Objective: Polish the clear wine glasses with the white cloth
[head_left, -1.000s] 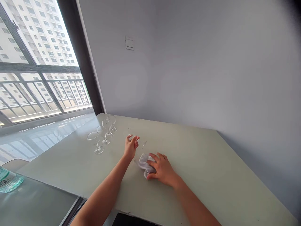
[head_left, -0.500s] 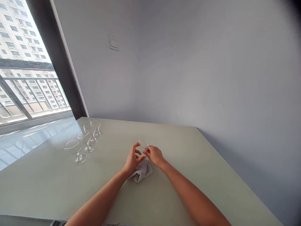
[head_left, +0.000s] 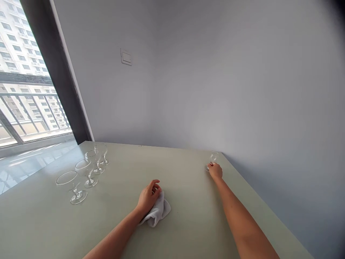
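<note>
Right hand [head_left: 216,171] closed around the stem of a transparent, colourless glass [head_left: 214,156], its rim faint

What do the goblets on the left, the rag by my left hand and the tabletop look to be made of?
Goblets: clear, smooth and glossy, probably glass; the table shows through them and their rims catch light, though clear plastic could look alike.
Rag: soft matte fabric, perhaps cotton or microfibre, judging by its loose folds.
Tabletop: smooth, pale greenish, faintly glossy; painted board or laminate, I cannot tell which.
</note>
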Demonstrator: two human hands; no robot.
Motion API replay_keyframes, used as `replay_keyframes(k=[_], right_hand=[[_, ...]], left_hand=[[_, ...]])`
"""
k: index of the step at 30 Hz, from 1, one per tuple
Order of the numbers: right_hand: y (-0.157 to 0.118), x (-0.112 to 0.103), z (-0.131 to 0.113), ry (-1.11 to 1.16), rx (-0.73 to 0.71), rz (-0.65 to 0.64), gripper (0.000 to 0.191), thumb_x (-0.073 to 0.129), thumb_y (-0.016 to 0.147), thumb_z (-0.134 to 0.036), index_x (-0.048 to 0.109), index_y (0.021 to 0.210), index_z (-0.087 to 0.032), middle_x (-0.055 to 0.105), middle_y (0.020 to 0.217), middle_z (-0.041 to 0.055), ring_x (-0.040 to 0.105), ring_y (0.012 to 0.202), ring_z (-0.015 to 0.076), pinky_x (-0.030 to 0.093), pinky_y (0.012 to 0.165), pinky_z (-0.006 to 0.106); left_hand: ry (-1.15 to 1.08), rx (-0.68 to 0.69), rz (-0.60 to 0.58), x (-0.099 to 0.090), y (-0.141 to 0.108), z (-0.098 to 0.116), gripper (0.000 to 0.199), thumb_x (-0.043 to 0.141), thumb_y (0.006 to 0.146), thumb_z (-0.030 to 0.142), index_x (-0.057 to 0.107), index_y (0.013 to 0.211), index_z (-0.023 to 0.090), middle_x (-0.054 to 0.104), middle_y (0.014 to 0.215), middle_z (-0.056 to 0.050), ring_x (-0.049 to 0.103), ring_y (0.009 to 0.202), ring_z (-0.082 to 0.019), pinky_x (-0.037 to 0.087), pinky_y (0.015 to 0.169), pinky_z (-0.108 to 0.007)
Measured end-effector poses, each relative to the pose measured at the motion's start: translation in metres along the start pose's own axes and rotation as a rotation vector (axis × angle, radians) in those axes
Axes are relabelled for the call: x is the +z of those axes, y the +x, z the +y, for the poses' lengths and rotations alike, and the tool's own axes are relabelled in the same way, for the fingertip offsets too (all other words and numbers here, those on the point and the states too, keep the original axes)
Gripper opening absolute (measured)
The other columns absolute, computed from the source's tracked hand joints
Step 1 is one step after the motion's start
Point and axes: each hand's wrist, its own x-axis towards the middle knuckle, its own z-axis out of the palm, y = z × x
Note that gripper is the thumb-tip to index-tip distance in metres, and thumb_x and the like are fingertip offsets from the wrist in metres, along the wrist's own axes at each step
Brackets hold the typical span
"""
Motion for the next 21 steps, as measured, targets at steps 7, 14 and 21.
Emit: replay_keyframes(k=[7,14,21], right_hand=[[0.006,-0.006,0.005,0.069,0.035,0.045,0.031,0.051,0.073,-0.027,0.06,0.101,-0.016,0.064,0.09,0.0101,0.059,0.087,0.0247,0.042,0.07,0.03],[-0.071,0.0,-0.006,0.17,-0.033,0.13,0.043,0.037,0.079,-0.025,0.039,0.119,-0.009,0.057,0.099,0.0154,0.055,0.089,0.0251,0.041,0.075,0.035],[-0.241,0.004,-0.064,0.3,-1.045,-0.271,0.027,0.041,0.084,-0.034,0.053,0.105,-0.022,0.058,0.099,0.0072,0.053,0.09,0.0188,0.042,0.079,0.031]], left_hand=[[0.01,0.012,0.01,0.001,0.001,-0.004,0.025,0.043,0.077,0.031,0.053,0.098,0.023,0.06,0.08,0.001,0.052,0.067,-0.012,0.039,0.063,-0.023],[-0.241,-0.006,0.185,-0.001,0.001,-0.007,0.024,0.043,0.078,0.03,0.05,0.098,0.02,0.057,0.079,-0.001,0.049,0.061,-0.01,0.041,0.06,-0.022],[-0.355,0.201,0.522,-0.015,-0.011,0.026,0.02,0.044,0.081,0.033,0.048,0.094,0.019,0.055,0.081,-0.003,0.05,0.066,-0.01,0.043,0.062,-0.023]])
